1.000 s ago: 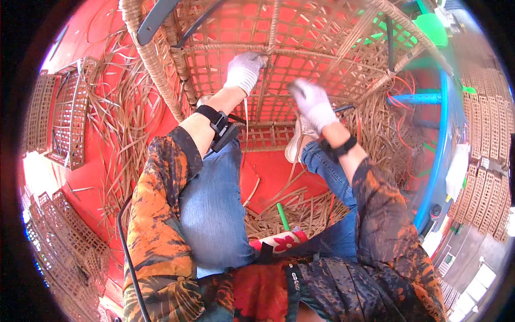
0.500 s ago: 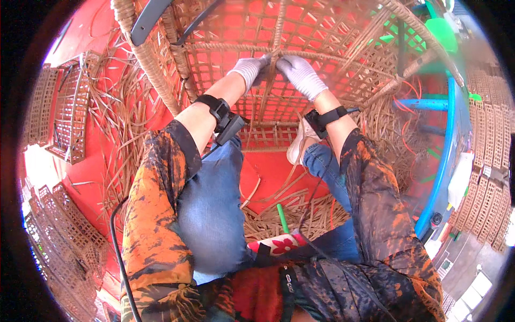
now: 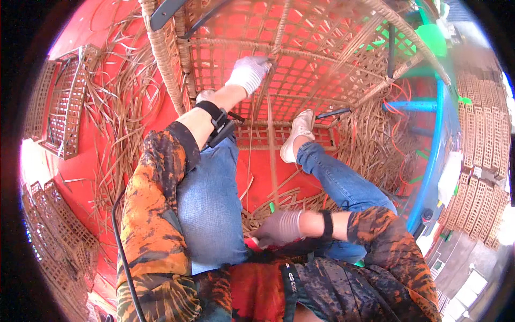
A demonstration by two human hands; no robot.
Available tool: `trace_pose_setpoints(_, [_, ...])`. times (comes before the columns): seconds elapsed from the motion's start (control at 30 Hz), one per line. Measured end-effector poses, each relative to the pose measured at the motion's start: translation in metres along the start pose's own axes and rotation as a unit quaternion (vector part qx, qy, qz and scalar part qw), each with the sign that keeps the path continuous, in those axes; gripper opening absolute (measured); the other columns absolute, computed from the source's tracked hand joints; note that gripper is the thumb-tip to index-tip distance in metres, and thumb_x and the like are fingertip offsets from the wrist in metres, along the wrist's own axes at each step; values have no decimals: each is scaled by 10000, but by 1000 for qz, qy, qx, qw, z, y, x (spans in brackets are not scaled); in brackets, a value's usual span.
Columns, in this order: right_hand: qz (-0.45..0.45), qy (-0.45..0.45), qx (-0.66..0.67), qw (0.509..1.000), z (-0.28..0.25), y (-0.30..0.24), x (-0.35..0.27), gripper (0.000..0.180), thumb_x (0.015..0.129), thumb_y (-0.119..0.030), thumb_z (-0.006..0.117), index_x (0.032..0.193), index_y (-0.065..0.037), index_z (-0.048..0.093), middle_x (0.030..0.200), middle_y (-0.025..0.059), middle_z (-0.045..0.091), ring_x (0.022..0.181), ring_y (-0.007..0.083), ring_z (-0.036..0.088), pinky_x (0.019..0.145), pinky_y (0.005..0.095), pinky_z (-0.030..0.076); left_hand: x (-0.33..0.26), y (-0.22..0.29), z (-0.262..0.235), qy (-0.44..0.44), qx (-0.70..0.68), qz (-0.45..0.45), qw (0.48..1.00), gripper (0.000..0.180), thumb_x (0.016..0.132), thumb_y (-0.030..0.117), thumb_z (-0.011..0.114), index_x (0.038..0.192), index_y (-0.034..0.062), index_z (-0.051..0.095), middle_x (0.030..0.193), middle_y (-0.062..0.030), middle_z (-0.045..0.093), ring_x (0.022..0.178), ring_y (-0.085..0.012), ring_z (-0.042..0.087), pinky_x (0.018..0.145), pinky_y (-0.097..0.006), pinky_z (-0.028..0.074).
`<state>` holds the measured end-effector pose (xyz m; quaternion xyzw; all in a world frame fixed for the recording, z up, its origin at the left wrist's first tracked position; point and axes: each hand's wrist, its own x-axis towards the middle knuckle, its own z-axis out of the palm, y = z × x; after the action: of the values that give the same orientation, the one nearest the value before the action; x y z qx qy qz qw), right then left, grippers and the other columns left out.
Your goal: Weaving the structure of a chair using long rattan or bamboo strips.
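Note:
A large brown woven basket frame [image 3: 233,47], with open lattice sides and wrapped ribs, stands tilted in front of me. My left hand [image 3: 249,74], in a striped grey-white glove, is closed at the lattice beside its middle rib. Low by my lap is my right hand [image 3: 277,229], gloved alike and slightly blurred, its fingers drawn together. A flat brown weaving strip [image 3: 272,155] runs straight down from the lattice to this right hand; the fingertips' exact grip is hard to see. Under that hand shows a bit of red cloth.
Loose strips [image 3: 134,102] litter the red floor on the left, and more lie right of the basket. A blue tubular frame [image 3: 437,155] curves along the right. Stacked woven lattice pieces [image 3: 483,118] stand beyond it, with others [image 3: 67,102] at the left.
My right hand has left the basket's middle rib and come down to my lap, with the strip stretched behind it. The left hand stays at the lattice. The view has shifted slightly.

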<state>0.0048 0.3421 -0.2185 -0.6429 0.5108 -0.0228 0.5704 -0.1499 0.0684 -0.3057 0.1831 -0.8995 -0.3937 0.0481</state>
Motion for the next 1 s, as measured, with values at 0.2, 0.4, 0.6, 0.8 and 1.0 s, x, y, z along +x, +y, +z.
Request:
trace_pose_setpoints(0.2, [159, 495, -208, 828, -151, 157, -32, 221, 829, -188, 559, 997, -56, 614, 869, 151, 631, 792, 322, 623, 688, 402, 505, 9, -36, 13, -111, -319, -177, 925, 356, 922, 357, 523, 1037, 40, 637, 917, -34, 669, 800, -135, 616, 647, -289, 468])
trace_pose_setpoints(0.4, [100, 440, 230, 862, -239, 183, -7, 340, 903, -291, 513, 1133, -45, 564, 932, 159, 642, 905, 332, 609, 773, 418, 482, 12, -30, 21, -161, -387, -264, 869, 308, 895, 393, 552, 877, 97, 638, 821, -22, 650, 716, -108, 584, 541, -299, 383])
trace_pose_setpoints(0.6, [274, 367, -205, 865, -184, 136, -32, 215, 844, -225, 546, 971, -69, 621, 843, 192, 635, 801, 363, 625, 685, 445, 502, 15, -6, 3, -182, -296, -233, 908, 435, 860, 472, 547, 957, 63, 658, 940, -79, 679, 888, -190, 631, 690, -355, 452])
trace_pose_setpoints(0.8, [4, -26, -82, 996, 3, -22, -22, 149, 799, -192, 557, 844, -81, 645, 773, 135, 667, 736, 312, 667, 584, 431, 515, -14, 20, 9, -12, 28, -46, 998, 412, 868, 398, 491, 1098, 84, 626, 1061, -176, 631, 1015, -333, 582, 889, -411, 442])
trace_pose_setpoints(1.0, [140, 14, -253, 957, -52, 50, -27, 209, 747, -180, 581, 908, -50, 609, 810, 148, 633, 715, 326, 632, 583, 434, 497, -1, -24, 19, -30, -135, -64, 988, 362, 896, 332, 515, 1092, 49, 628, 993, -128, 669, 892, -214, 639, 739, -338, 491])
